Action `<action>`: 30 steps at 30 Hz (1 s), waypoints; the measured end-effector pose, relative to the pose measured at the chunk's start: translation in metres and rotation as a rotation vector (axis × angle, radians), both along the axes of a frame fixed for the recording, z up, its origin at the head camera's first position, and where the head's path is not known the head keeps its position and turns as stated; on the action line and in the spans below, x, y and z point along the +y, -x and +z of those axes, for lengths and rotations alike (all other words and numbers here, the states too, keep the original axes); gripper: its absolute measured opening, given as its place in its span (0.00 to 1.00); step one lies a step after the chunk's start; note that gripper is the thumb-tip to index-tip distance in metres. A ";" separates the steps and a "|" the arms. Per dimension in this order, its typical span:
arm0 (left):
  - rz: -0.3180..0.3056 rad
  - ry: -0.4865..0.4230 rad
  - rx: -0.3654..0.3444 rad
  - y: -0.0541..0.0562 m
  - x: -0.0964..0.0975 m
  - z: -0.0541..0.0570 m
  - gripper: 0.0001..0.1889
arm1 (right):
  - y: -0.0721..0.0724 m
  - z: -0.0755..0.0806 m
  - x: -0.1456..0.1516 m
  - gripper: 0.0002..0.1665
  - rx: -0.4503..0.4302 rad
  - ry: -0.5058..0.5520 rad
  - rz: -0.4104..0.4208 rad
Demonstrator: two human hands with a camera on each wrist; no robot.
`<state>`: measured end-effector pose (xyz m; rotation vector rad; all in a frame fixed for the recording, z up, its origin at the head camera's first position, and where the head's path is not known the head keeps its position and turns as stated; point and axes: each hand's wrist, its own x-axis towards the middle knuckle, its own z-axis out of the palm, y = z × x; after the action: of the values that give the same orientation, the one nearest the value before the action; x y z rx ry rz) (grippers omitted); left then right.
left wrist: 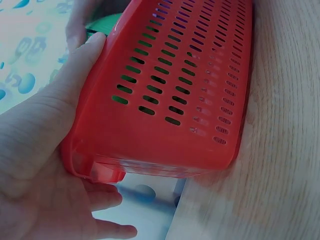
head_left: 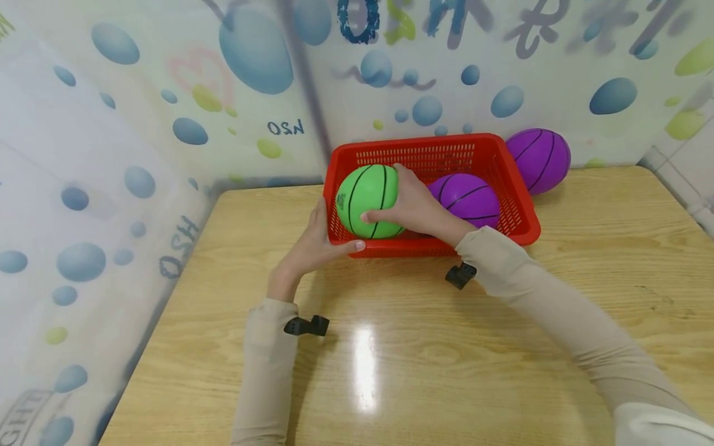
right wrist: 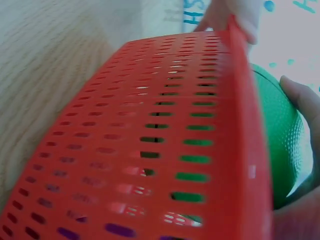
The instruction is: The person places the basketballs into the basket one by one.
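Observation:
A green ball (head_left: pixel 365 201) with black basketball lines sits in the left part of a red slotted plastic basket (head_left: pixel 435 248). My right hand (head_left: pixel 418 204) grips that ball from its right side, thumb in front; the far fingers are mostly hidden. At the basket's front left corner, my left hand (head_left: pixel 318 241) holds the rim. In the left wrist view its thumb (left wrist: pixel 82 62) lies along the top edge and the other fingers reach round the end wall. To the right of the green ball, a purple ball (head_left: pixel 468 198) rests inside the basket, partly behind my right wrist.
Another purple ball (head_left: pixel 540 160) is outside the basket, by its back right corner and close to the wall. The wooden table (head_left: pixel 424 359) meets a printed wall (head_left: pixel 346 111) behind the basket and another on the left.

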<state>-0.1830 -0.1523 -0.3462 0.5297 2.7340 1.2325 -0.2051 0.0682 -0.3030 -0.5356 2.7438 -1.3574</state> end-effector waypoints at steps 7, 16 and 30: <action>-0.015 -0.017 0.023 0.001 0.000 0.000 0.60 | 0.001 -0.012 -0.004 0.62 -0.002 -0.086 -0.004; 0.001 0.011 0.004 -0.001 0.001 0.002 0.62 | -0.001 -0.017 -0.004 0.72 -0.031 -0.213 -0.027; -0.029 -0.017 0.048 0.001 0.000 -0.001 0.61 | -0.002 -0.017 -0.003 0.70 -0.045 -0.249 0.003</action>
<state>-0.1843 -0.1520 -0.3470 0.6057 2.7468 1.2536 -0.2026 0.0656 -0.3203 -0.4850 2.8153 -0.9914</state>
